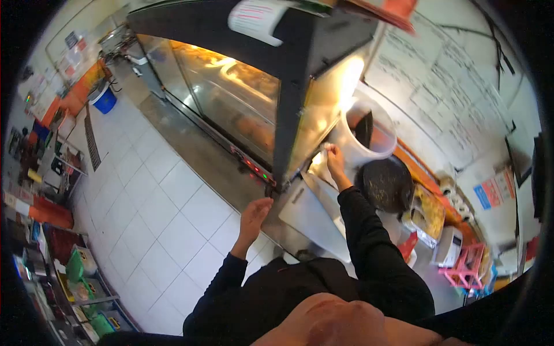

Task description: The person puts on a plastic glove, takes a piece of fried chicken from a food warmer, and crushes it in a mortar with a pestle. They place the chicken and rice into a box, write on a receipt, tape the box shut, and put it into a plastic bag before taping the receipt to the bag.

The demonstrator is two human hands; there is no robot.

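Note:
My right hand [334, 161] reaches to the counter beside a translucent white bucket [369, 151]. Its fingers are pinched together at a small pale spot I cannot make out. My left hand [254, 220] hangs in the air below the front corner of a lit glass display cabinet [231, 98], fingers stretched out and holding nothing. Between the hands lies a white cutting board [306, 216], with a long flat blade-like strip [323, 199] along its right side. The bucket has a dark object [363, 130] inside it.
A round black pan or lid [385, 183] sits right of my right forearm. Beyond it are a tray of yellow food [426, 214], a white device [447, 245] and a pink plastic rack [466, 266]. Shelves with green bins [78, 265] stand left, a blue bucket [104, 101] farther back.

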